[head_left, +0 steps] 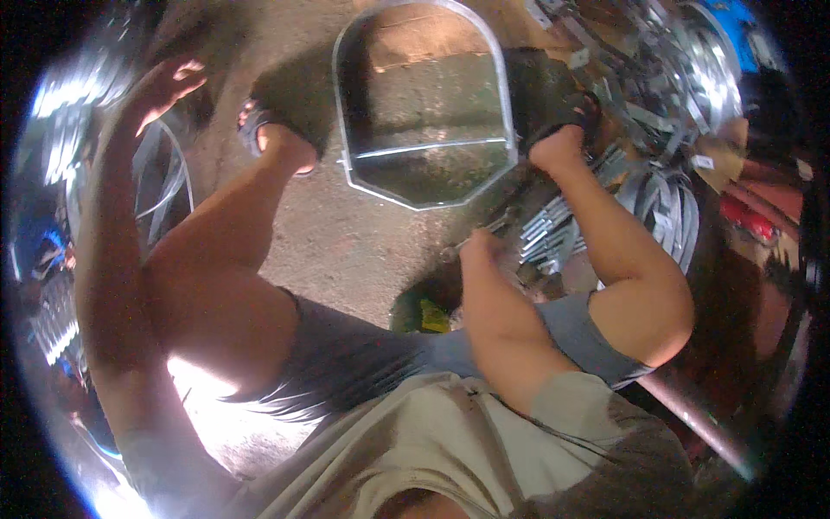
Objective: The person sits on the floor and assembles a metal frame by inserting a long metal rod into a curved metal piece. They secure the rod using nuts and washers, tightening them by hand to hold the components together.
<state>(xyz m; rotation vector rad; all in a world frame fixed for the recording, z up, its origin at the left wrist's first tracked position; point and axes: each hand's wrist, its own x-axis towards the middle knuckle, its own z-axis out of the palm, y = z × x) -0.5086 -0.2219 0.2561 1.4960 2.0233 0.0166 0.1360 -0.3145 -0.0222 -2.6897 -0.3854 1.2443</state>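
Note:
On the floor between my feet lies a metal frame, arched at its far end and angled at its near end, with a thin crossbar across it. My left hand is raised at the far left, apart from the frame, fingers loosely bent and thumb held away. Close by are shiny curved metal strips. My right hand is closed low in front of me, just nearer than the frame. A slim metal tool sticks out of it; its exact kind is unclear.
Several short metal rods lie right of my right hand. Bent metal bands are piled beyond my right knee, with more metal pieces at the far right. Coiled metal hoops stand at the far left. A pipe lies at lower right.

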